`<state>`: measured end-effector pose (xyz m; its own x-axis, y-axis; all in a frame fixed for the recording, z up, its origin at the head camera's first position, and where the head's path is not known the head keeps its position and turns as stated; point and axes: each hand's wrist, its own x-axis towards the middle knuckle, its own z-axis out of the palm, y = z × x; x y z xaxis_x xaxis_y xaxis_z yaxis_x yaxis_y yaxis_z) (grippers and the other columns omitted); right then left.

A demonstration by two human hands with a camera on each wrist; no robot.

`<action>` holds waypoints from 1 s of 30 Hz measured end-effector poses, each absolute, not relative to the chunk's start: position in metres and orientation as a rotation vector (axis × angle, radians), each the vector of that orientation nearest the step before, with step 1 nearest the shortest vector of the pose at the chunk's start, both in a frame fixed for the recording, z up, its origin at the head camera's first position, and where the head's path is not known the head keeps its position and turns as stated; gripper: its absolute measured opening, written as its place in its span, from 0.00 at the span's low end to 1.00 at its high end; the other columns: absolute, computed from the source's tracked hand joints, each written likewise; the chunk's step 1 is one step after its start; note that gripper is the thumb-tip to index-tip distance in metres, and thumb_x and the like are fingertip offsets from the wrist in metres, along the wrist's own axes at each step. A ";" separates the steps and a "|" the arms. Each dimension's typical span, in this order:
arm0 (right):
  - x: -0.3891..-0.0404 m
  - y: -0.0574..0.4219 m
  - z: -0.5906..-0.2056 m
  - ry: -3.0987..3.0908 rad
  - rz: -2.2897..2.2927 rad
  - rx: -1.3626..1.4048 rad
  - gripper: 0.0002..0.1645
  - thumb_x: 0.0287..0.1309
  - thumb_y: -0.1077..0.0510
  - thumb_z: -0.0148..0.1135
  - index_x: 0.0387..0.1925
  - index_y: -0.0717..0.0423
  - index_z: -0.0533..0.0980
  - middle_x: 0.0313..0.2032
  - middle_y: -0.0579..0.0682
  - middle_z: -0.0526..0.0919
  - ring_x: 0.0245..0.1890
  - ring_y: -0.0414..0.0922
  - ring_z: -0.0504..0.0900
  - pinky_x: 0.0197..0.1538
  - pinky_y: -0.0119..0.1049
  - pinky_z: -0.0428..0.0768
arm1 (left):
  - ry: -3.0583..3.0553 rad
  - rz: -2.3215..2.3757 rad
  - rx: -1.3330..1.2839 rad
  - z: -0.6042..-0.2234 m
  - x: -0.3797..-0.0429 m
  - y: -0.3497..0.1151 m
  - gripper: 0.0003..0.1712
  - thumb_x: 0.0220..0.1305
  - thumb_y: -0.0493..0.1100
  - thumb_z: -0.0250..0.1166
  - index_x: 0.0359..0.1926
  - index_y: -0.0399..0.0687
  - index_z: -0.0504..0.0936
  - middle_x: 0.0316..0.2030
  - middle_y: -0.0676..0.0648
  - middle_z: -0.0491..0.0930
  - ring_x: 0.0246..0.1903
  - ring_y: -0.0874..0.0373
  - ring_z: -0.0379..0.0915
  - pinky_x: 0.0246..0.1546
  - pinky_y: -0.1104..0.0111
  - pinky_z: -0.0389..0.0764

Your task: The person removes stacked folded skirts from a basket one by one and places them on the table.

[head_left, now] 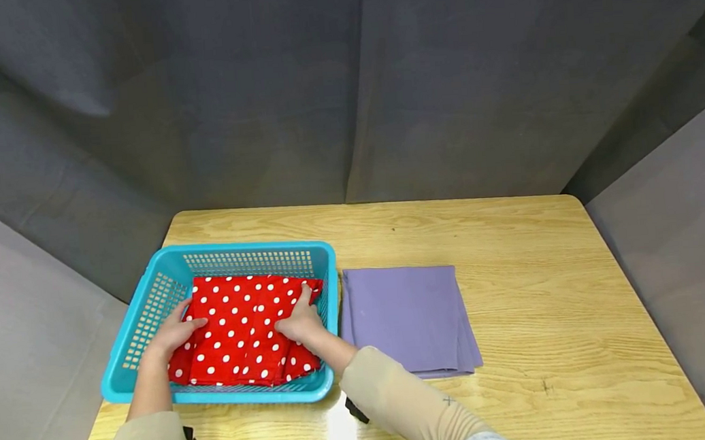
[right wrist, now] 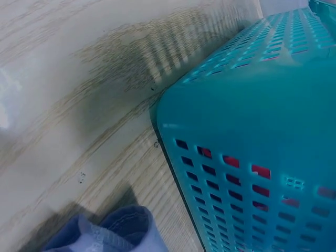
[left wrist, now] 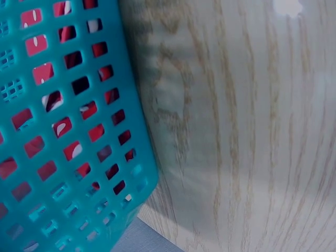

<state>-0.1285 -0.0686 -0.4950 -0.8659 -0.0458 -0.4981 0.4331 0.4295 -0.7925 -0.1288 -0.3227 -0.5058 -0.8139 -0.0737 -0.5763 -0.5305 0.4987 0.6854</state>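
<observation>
A red cloth with white dots [head_left: 228, 327], folded into a rough rectangle, lies inside the blue plastic basket [head_left: 244, 246]. My left hand [head_left: 173, 335] reaches over the basket's near side and touches the cloth's left edge, thumb on top and fingers extended beside it. On the right part of the cloth rests my right hand [head_left: 301, 322], its index finger stretched toward the far right corner and its thumb pointing left. Some of the right fingers are hidden behind that hand. Both wrist views show the basket's perforated walls [left wrist: 68, 115], with red cloth behind the holes; neither hand appears there.
A folded purple cloth [head_left: 405, 318] lies on the wooden table [head_left: 536, 302] just right of the basket. Dark grey curtains [head_left: 259, 117] hang behind the table, and lighter grey panels stand at both sides. My right forearm crosses the purple cloth's near left corner.
</observation>
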 end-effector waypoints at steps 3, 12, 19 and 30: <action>-0.130 -0.068 -0.494 2.208 -1.461 0.366 0.57 0.47 0.62 0.64 0.70 0.52 0.37 0.52 0.67 0.63 0.21 0.49 0.73 0.19 0.33 0.73 | 2.291 1.271 -0.497 -0.505 -0.129 -0.322 0.48 0.62 0.46 0.57 0.70 0.41 0.34 0.61 0.25 0.46 0.57 0.29 0.50 0.43 0.49 0.76; -0.130 -0.068 -0.495 2.130 -1.587 0.421 0.59 0.46 0.66 0.64 0.69 0.51 0.36 0.59 0.70 0.56 0.53 0.61 0.66 0.45 0.51 0.77 | 2.347 1.257 -0.542 -0.506 -0.129 -0.322 0.49 0.61 0.45 0.59 0.71 0.43 0.36 0.62 0.25 0.47 0.57 0.29 0.53 0.43 0.49 0.76; -0.131 -0.068 -0.496 2.111 -1.623 0.397 0.59 0.45 0.68 0.63 0.69 0.51 0.35 0.58 0.70 0.57 0.54 0.61 0.65 0.45 0.49 0.77 | 2.348 1.273 -0.545 -0.506 -0.129 -0.322 0.49 0.60 0.44 0.60 0.71 0.44 0.36 0.62 0.25 0.48 0.57 0.29 0.52 0.43 0.49 0.76; -0.132 -0.067 -0.498 2.070 -1.653 0.341 0.59 0.45 0.71 0.60 0.70 0.51 0.35 0.48 0.64 0.69 0.46 0.53 0.74 0.43 0.42 0.79 | 2.355 1.323 -0.497 -0.505 -0.130 -0.320 0.51 0.58 0.41 0.62 0.71 0.46 0.36 0.63 0.26 0.46 0.58 0.29 0.50 0.42 0.50 0.77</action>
